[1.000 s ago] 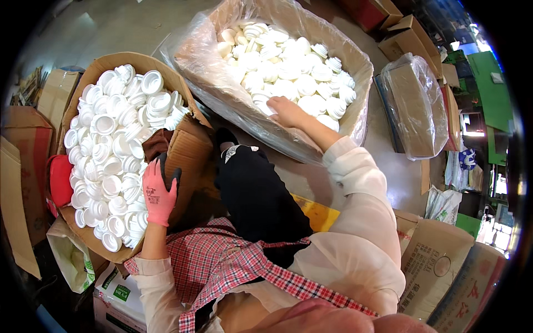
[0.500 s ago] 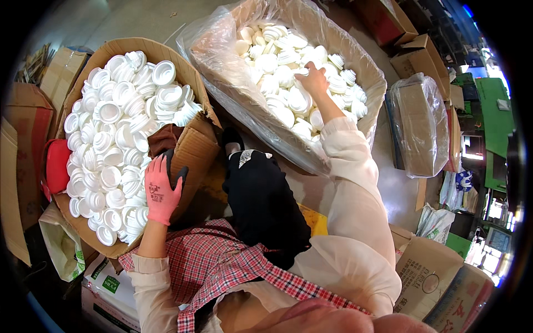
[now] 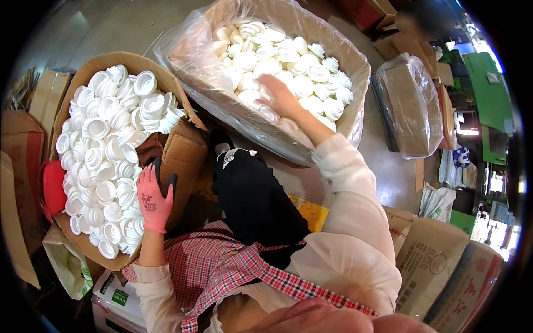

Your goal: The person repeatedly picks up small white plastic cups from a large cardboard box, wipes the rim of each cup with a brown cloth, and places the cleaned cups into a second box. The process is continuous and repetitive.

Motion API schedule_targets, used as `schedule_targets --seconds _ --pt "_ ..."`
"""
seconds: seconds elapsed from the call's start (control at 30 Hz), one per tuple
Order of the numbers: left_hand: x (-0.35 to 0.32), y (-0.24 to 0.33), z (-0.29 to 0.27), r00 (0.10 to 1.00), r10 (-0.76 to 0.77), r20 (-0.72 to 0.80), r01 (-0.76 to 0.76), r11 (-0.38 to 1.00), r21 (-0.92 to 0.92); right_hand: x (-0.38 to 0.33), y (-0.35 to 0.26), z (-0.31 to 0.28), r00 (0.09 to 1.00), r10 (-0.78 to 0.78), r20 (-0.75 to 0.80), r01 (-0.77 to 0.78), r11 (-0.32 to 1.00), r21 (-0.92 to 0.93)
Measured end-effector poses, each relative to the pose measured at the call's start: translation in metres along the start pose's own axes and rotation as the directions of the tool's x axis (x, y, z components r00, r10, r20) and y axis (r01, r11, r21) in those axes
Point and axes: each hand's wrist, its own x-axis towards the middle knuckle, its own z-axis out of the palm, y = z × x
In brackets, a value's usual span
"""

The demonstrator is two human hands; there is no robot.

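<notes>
My left hand (image 3: 152,197), in a pink glove with a dark palm, rests on the right wall of a round cardboard box (image 3: 186,152), fingers inside and thumb outside. The box is packed with stacked white plastic caps (image 3: 100,150). My bare right hand (image 3: 280,97) is stretched out and blurred, fingers spread over loose white caps (image 3: 302,64) in a bigger box lined with a clear plastic bag (image 3: 355,83). I see nothing held in it.
My black-clad knee (image 3: 252,200) sits between the two boxes. A red object (image 3: 53,186) lies left of the round box. A plastic-wrapped carton (image 3: 411,105) stands at the right, printed sacks (image 3: 438,266) at the lower right, flat cardboard (image 3: 16,139) at the left.
My right hand reached deeper into the lined box, then came back toward its near left part. My left hand has stayed on the round box's wall.
</notes>
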Motion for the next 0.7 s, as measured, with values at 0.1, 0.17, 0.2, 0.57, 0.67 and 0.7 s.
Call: schedule_targets --seconds 0.1,0.17,0.2,0.57,0.67,0.7 --pt "0.001 0.002 0.001 1.000 -0.005 0.019 0.005 1.000 0.001 -0.029 0.055 -0.057 0.884 0.356 -0.303 -0.436 0.863 -0.257" --pt "0.000 -0.001 0.003 0.999 -0.019 0.035 0.018 0.999 0.027 -0.052 0.059 -0.084 0.688 0.680 -0.252 -0.723 0.617 -0.311" --pt "0.000 0.000 0.003 0.999 -0.011 0.030 0.010 1.000 0.025 -0.064 0.056 -0.084 0.662 0.731 -0.168 -0.728 0.571 -0.380" --pt "0.005 0.005 -0.002 0.999 0.013 0.030 -0.015 0.998 0.055 0.001 0.054 -0.047 0.915 0.399 -0.058 -0.390 0.840 -0.378" --pt "0.004 0.000 0.000 1.000 0.011 0.027 -0.012 0.998 0.057 0.068 0.063 -0.014 0.967 0.250 -0.045 -0.244 0.868 -0.433" --pt "0.003 0.000 -0.001 1.000 0.003 0.028 -0.004 0.999 0.048 0.088 0.054 -0.009 0.952 0.303 -0.046 -0.279 0.797 -0.535"
